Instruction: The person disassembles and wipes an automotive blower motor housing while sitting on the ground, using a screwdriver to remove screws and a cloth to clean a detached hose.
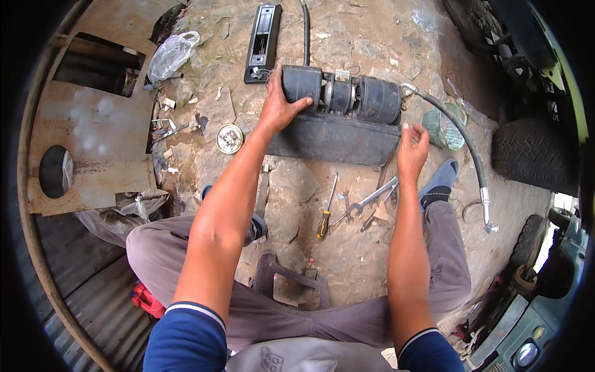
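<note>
A black blower unit (pixel 334 137) with rounded fan housings and a flat-fronted lower box lies on the stony ground ahead of me. My left hand (pixel 280 108) grips its left end, the thumb stretched over the housing and the other fingers partly hidden behind the edge. By the unit's lower right corner is my right hand (pixel 413 149), its fingers curled together; anything between them is too small to make out. From the unit's right end a black hose (pixel 462 126) curves down to a metal fitting. A yellow-and-black screwdriver (pixel 324 222) and several wrenches (pixel 372 194) lie between the unit and me.
Beyond the unit lies a long black panel (pixel 263 44), with another hose (pixel 306 31) beside it. A round tin (pixel 230 139) sits left, near rusty sheet metal (pixel 93 130) and a plastic bag (pixel 175 54). Rightward are a green mesh basket (pixel 437 126) and a tyre (pixel 533 152).
</note>
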Demonstrator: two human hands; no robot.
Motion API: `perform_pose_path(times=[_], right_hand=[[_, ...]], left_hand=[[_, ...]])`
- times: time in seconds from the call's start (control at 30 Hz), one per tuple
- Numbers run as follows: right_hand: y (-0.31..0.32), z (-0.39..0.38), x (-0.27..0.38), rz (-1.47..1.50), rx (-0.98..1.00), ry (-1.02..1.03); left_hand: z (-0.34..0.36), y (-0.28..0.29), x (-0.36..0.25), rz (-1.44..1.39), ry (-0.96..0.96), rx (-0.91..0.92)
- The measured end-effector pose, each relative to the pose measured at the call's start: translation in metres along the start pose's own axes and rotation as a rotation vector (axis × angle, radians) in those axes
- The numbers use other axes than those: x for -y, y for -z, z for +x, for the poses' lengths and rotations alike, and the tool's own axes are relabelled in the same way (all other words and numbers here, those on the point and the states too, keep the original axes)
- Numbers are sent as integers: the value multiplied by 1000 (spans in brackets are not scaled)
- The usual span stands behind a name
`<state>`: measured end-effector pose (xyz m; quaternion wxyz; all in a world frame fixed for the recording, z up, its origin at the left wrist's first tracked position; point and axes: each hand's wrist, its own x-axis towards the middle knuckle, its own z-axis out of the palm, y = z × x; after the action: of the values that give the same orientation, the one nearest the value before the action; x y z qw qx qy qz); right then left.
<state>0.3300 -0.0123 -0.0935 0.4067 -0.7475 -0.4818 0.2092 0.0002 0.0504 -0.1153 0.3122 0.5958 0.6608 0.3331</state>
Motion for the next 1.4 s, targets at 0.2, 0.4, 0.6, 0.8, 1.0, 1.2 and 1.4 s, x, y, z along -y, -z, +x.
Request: perform_pose_path(times=[0.2, 0.4, 0.6, 0.8, 1.0, 1.2, 1.4], right_hand=[[-46, 59, 34, -131, 243, -155], [-65, 41, 68, -437, 328, -157], [-56, 35, 79, -537, 357, -113], [-40, 17, 82, -501, 280, -121], [-28, -16, 77, -392, 200, -83], [-16, -53, 55, -235, 114, 45], [-4, -86, 46, -264, 151, 8]], left_hand=[[-8, 4, 5, -75, 116, -14], [-21, 7, -5, -243, 229, -76], [-18, 11, 4, -283, 269, -109], [-29, 17, -12, -290, 275, -84], [-63, 15, -10, -274, 219, -211], [-88, 29, -41, -368, 572, -242], [-103, 31, -43, -132, 698, -246]])
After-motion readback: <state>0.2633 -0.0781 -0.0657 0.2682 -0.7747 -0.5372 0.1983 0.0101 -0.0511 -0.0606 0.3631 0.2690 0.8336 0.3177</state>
